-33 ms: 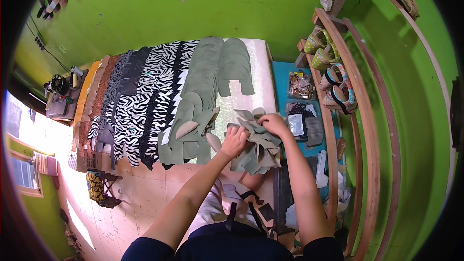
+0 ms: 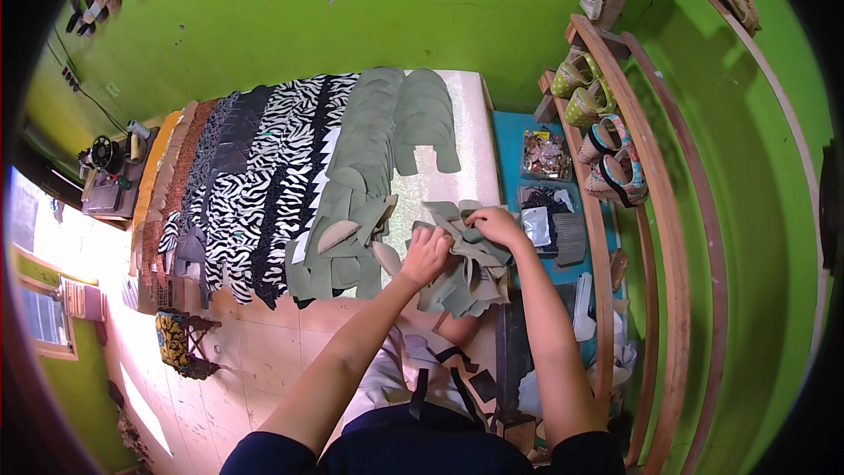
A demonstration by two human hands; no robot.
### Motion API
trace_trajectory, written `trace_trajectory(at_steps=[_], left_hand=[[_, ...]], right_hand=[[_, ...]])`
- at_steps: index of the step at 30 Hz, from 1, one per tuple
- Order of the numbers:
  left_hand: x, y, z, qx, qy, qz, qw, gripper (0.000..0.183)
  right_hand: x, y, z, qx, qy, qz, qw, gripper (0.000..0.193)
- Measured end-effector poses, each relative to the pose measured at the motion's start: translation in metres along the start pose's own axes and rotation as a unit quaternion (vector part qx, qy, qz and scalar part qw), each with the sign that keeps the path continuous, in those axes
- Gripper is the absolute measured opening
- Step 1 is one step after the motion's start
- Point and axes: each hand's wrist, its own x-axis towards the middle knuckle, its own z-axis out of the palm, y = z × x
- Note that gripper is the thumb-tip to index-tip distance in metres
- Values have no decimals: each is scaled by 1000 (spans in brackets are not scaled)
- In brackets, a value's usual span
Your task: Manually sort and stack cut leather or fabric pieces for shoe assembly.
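A loose heap of grey-green cut material pieces (image 2: pixel 479 277) lies at the table's near edge, some showing paler undersides. From the left, my left hand (image 2: pixel 428 252) is closed, its fingers curled on pieces in this heap. On the heap's far right side, my right hand (image 2: pixel 494 225) is closed too, fingertips bent down onto a grey-green piece. Overlapping rows of similar rounded pieces (image 2: pixel 365 136) spread to the left, and a shorter row of arched pieces (image 2: pixel 425 114) lies ahead of my hands on the pale tabletop (image 2: pixel 472 136).
Rows of zebra-patterned pieces (image 2: pixel 233 229) and orange ones (image 2: pixel 149 176) cover the table's left. On the right, a blue surface holds plastic boxes (image 2: pixel 547 156), beside a wooden rack (image 2: pixel 646 167) with sandals (image 2: pixel 615 158). A patterned stool (image 2: pixel 173 340) stands on the floor.
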Motion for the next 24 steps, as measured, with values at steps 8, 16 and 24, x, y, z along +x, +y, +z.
trace_trajectory(at_steps=[8,16,24], left_hand=[[47,7,-5,-56,-49,-179,981,70],[30,9,-6,-73,-82,-176,978,91],[8,9,-10,-85,-93,-201,972,78]], right_hand=[[-11,0,-13,262,113,-54,957,33],[-45,-49,-31,46,365,-146,918,20],[-75,-53,20,-168,327,-45,929,51]])
